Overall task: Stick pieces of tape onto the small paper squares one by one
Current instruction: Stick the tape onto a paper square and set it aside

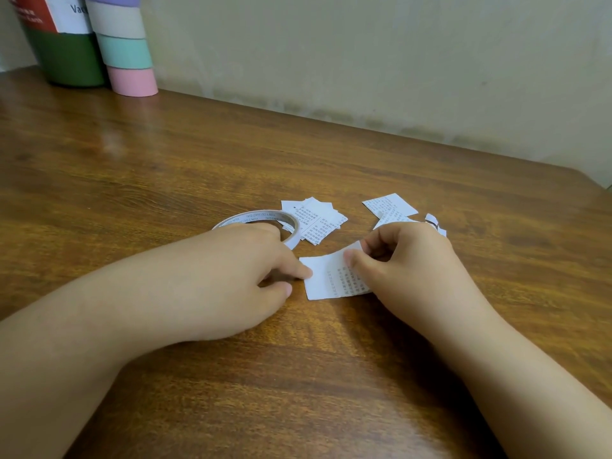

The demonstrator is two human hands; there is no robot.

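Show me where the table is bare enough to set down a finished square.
Bare wood: the wide stretch left of the tape roll up to the cups, the near edge between the forearms, and the far right of the table. Crowded: the middle, with the paper stack, loose squares, and both hands, left and right, on one square.

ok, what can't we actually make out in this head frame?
- Tape on the paper square: none discernible; right hand covers its right side.
- Tape roll: near part hidden behind left hand; loose end not visible.
- Print on the stacked squares: too small to read.
- Small scraps past the right hand: partly hidden, count unclear.
- Green container: top cut off by frame edge.
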